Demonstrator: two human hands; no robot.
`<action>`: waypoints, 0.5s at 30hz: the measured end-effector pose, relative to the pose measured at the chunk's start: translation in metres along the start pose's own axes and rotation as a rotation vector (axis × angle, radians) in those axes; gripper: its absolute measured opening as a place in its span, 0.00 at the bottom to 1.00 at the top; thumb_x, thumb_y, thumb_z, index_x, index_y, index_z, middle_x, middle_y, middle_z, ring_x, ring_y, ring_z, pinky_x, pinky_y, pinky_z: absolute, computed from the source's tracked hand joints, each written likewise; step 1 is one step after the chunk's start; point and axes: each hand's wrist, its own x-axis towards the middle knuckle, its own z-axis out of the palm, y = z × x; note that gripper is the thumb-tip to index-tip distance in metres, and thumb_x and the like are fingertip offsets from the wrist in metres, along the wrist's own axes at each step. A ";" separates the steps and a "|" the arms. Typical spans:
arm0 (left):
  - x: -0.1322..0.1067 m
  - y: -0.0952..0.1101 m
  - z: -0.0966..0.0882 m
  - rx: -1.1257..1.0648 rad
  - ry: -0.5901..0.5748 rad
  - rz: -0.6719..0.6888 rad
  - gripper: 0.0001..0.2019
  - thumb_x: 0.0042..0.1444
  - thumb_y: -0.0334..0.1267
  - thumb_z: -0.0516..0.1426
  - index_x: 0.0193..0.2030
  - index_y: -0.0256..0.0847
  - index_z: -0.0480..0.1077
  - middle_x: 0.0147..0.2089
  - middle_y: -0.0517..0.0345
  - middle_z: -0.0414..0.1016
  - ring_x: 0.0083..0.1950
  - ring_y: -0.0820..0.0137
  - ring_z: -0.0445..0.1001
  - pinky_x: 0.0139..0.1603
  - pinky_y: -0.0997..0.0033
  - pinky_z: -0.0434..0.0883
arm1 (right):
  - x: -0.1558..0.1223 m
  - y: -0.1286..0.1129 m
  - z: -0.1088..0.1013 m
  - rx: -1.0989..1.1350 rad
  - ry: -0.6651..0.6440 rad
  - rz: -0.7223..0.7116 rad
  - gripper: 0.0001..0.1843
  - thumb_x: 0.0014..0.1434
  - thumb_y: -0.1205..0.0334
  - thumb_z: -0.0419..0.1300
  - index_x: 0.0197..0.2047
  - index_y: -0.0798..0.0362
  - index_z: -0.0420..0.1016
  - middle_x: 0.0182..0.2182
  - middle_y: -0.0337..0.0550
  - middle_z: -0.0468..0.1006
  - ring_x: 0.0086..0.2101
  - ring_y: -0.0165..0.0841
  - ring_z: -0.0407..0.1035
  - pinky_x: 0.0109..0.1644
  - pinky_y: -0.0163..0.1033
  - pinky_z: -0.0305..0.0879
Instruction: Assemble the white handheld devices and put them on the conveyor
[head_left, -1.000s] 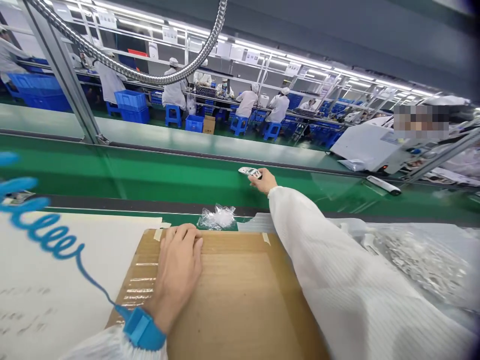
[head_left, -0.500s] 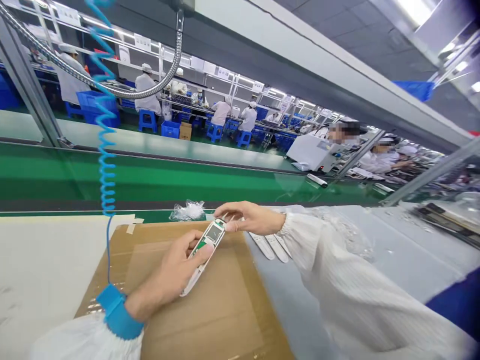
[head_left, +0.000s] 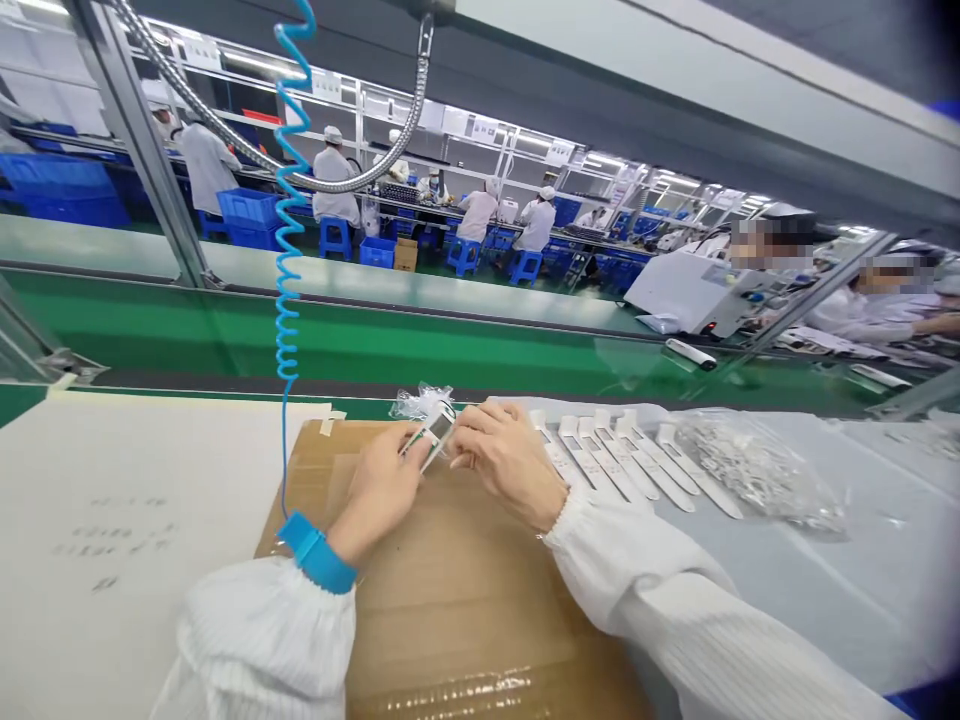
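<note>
My left hand (head_left: pixel 384 482), wearing a blue wrist strap (head_left: pixel 319 555), grips a slim white handheld device (head_left: pixel 438 428) above the cardboard. A small screen and some green circuit board show in the open casing; the lower part is hidden by my fingers. At its right edge is my right hand (head_left: pixel 508 462), back toward me, with curled fingers drawn together. Whatever those fingertips pinch is hidden. To the right of that hand, several long white casing parts (head_left: pixel 634 455) lie in a row on the grey mat.
Brown cardboard (head_left: pixel 480 600) covers the bench under my hands. A clear bag of small white parts (head_left: pixel 750 470) lies right, crumpled clear plastic (head_left: pixel 409 402) behind the device. A coiled blue cord (head_left: pixel 287 250) hangs at left. Past the green conveyor (head_left: pixel 450 350), people in white work.
My right hand has moved from the device's top end to its right edge, turning its back toward me. The device looks more upright. The camera view has shifted, revealing more white parts.
</note>
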 end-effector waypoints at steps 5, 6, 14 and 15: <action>0.016 -0.006 -0.018 -0.186 0.352 -0.194 0.13 0.61 0.41 0.53 0.47 0.37 0.71 0.30 0.57 0.73 0.27 0.70 0.71 0.29 0.72 0.64 | 0.040 0.020 0.026 0.221 -0.073 0.319 0.08 0.67 0.62 0.55 0.34 0.51 0.68 0.33 0.37 0.77 0.34 0.31 0.67 0.41 0.38 0.56; 0.016 -0.005 -0.021 -0.241 0.358 -0.216 0.13 0.60 0.42 0.54 0.47 0.36 0.71 0.30 0.56 0.74 0.26 0.71 0.70 0.28 0.72 0.63 | 0.050 0.027 0.037 0.202 -0.084 0.391 0.08 0.67 0.63 0.54 0.34 0.51 0.68 0.33 0.37 0.77 0.34 0.31 0.67 0.41 0.38 0.56; 0.010 0.006 -0.022 -0.468 0.245 -0.193 0.16 0.51 0.41 0.63 0.44 0.35 0.71 0.34 0.58 0.72 0.31 0.73 0.68 0.31 0.72 0.62 | 0.059 0.066 0.063 0.025 -0.125 0.469 0.07 0.64 0.64 0.55 0.40 0.48 0.75 0.48 0.43 0.77 0.48 0.38 0.68 0.47 0.43 0.58; 0.010 0.006 -0.022 -0.494 0.226 -0.180 0.16 0.51 0.40 0.64 0.44 0.35 0.71 0.34 0.58 0.72 0.31 0.74 0.67 0.32 0.72 0.62 | 0.050 0.072 0.052 0.011 -0.117 0.470 0.10 0.65 0.66 0.53 0.43 0.48 0.75 0.51 0.44 0.75 0.51 0.39 0.67 0.48 0.44 0.59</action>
